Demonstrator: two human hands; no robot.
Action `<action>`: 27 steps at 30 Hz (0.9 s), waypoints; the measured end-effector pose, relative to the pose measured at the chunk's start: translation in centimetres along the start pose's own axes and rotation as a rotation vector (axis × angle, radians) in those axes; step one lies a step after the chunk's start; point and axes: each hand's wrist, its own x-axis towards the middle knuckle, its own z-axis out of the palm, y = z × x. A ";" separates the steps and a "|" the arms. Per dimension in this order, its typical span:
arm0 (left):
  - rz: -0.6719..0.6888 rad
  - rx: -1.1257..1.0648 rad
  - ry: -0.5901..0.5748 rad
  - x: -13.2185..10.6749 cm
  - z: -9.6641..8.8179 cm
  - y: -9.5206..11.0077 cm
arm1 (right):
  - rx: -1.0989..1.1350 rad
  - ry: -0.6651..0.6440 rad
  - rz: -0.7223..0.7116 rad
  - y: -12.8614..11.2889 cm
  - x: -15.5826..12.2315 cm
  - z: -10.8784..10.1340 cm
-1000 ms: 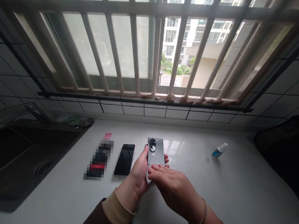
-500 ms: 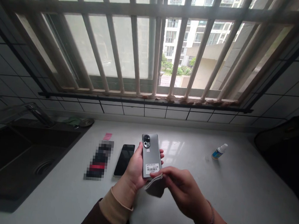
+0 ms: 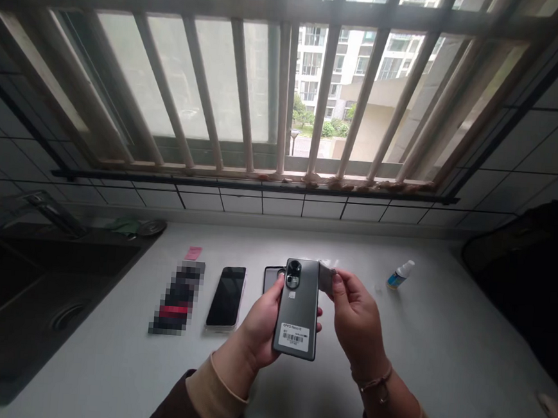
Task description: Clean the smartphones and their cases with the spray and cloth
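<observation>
**Slate-gray smartphone (image 3: 297, 308) clasped in left hand (image 3: 261, 323), small gray cloth (image 3: 326, 277) pinched in right hand (image 3: 357, 321)**

Far left, a dark square kitchen sink (image 3: 25, 298) set into a smooth pale counter (image 3: 102, 366), with a slim metal faucet (image 3: 54, 212) behind it. Farther along, a small pink paper slip (image 3: 193, 252), then a dark pixelated packet (image 3: 178, 298), its details impossible to tell. Next, a slim black-screened phone with a pale frame (image 3: 226, 297), lying flat. Partly hidden behind the held phone, a dark flat rectangular piece (image 3: 272, 278) on the counter.

At center, the held phone raised above the counter, back up, wrapped by the left hand's fingers, with a round black camera module (image 3: 294, 273) near the top and a white barcode label (image 3: 294, 336) low on the back. Just right of its upper edge, the right hand's thumb and fingers closed on the cloth.

Farther right, a small white-capped bottle with a blue label (image 3: 399, 275), upright and apart from both hands. At the far right edge, a black soft bag (image 3: 520, 273).

Progress so far: label on the phone's back, other phone and packet lying apart, bottle capped.
</observation>
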 end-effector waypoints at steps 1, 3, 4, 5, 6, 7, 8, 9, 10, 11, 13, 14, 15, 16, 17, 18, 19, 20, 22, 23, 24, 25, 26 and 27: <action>0.028 -0.002 0.029 0.1 0.0 0.1 | -0.048 -0.028 -0.033 -0.1 -0.3 0.2; 0.094 -0.028 0.074 0.3 -0.1 0.4 | -0.112 -0.091 -0.100 -0.1 -0.8 0.5; 0.125 -0.050 0.085 0.5 -0.1 0.7 | -0.126 -0.128 -0.135 -0.1 -1.1 0.7; 0.149 -0.072 0.093 0.6 -0.2 0.9 | -0.132 -0.166 -0.166 0.0 -1.3 0.9; 0.168 -0.092 0.102 0.7 -0.3 1.2 | -0.134 -0.199 -0.190 0.0 -1.5 1.1; 0.186 -0.109 0.114 0.8 -0.4 1.4 | -0.131 -0.224 -0.205 0.0 -1.7 1.2; 0.206 -0.124 0.125 0.9 -0.6 1.7 | -0.123 -0.245 -0.210 0.0 -1.9 1.4; 0.226 -0.135 0.135 1.0 -0.8 1.9 | -0.112 -0.262 -0.203 0.0 -2.0 1.5; 0.245 -0.146 0.145 1.0 -1.0 2.2 | -0.099 -0.278 -0.193 -0.1 -2.1 1.5; 0.264 -0.157 0.154 1.0 -1.2 2.5 | -0.086 -0.295 -0.180 -0.2 -2.2 1.6; 0.292 -0.169 0.174 1.0 -1.4 3.0 | -0.068 -0.331 -0.160 -0.5 -2.4 1.7; 0.301 -0.170 0.186 0.9 -1.5 3.3 | -0.063 -0.348 -0.153 -0.6 -2.5 1.7; 0.312 -0.170 0.196 0.8 -1.5 3.5 | -0.061 -0.364 -0.147 -0.8 -2.6 1.7; 0.327 -0.171 0.205 0.7 -1.5 3.8 | -0.063 -0.379 -0.141 -0.9 -2.7 1.7; 0.340 -0.171 0.215 0.6 -1.5 4.0 | -0.066 -0.389 -0.138 -1.1 -2.8 1.6; 0.351 -0.169 0.226 0.5 -1.5 4.2 | -0.070 -0.396 -0.136 -1.2 -2.9 1.6; 0.359 -0.164 0.239 0.4 -1.5 4.4 | -0.077 -0.402 -0.135 -1.2 -2.9 1.6; 0.361 -0.157 0.246 0.3 -1.5 4.5 | -0.086 -0.407 -0.134 -1.3 -2.9 1.6; 0.352 -0.145 0.242 0.2 -1.5 4.7 | -0.102 -0.418 -0.136 -1.4 -2.9 1.5; 0.354 -0.147 0.233 0.1 -1.5 4.8 | -0.107 -0.422 -0.139 -1.5 -2.9 1.4; 0.362 -0.158 0.221 0.1 -1.5 4.8 | -0.108 -0.424 -0.141 -1.5 -2.9 1.4; 0.376 -0.174 0.208 0.0 -1.4 4.8 | -0.104 -0.424 -0.142 -1.5 -2.9 1.4; 0.391 -0.189 0.195 -0.1 -1.3 4.8 | -0.098 -0.420 -0.136 -1.5 -2.9 1.4; 0.405 -0.200 0.183 -0.2 -1.2 4.7 | -0.088 -0.408 -0.119 -1.5 -2.9 1.4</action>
